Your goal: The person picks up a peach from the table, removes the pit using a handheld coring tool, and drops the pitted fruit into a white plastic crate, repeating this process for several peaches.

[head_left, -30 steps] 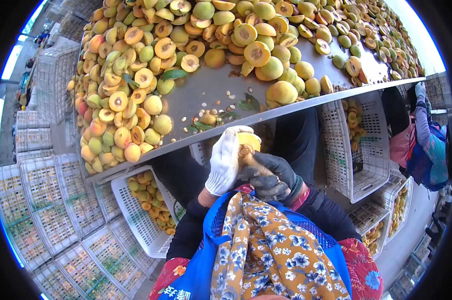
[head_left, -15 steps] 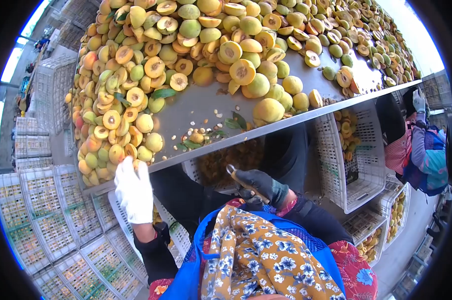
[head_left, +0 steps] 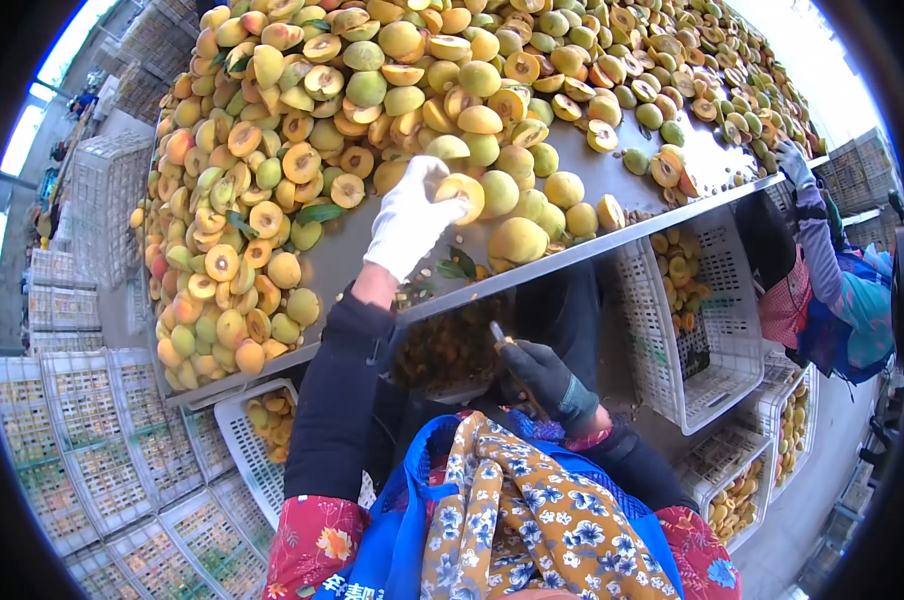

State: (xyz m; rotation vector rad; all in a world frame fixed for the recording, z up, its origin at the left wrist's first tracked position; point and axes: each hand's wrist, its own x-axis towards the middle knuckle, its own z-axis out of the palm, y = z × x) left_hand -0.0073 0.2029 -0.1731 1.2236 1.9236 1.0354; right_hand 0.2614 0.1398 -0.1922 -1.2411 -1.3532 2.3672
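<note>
Yellow fruit half [head_left: 460, 197] pinched by white-gloved left hand [head_left: 410, 217]
Round yellow fruits [head_left: 499, 194] crowded alongside; metal-tipped tool [head_left: 498, 333] gripped by dark-gloved right hand [head_left: 546, 378].

Markings noted: white characters [head_left: 354, 589], apparently Chinese, on the person's blue apron [head_left: 404, 558], at the lower edge of the view. Lettering is tilted and partly cut off; exact wording cannot be read with certainty

A fruit-packing shed or some such workplace, I'd say, standing here: a long metal table [head_left: 342, 250] heaped with halved fruit [head_left: 265, 218], filled crates [head_left: 648, 345] beneath, rows of plastic baskets [head_left: 77, 400] to the left, a second person [head_left: 862, 315] alongside.
</note>
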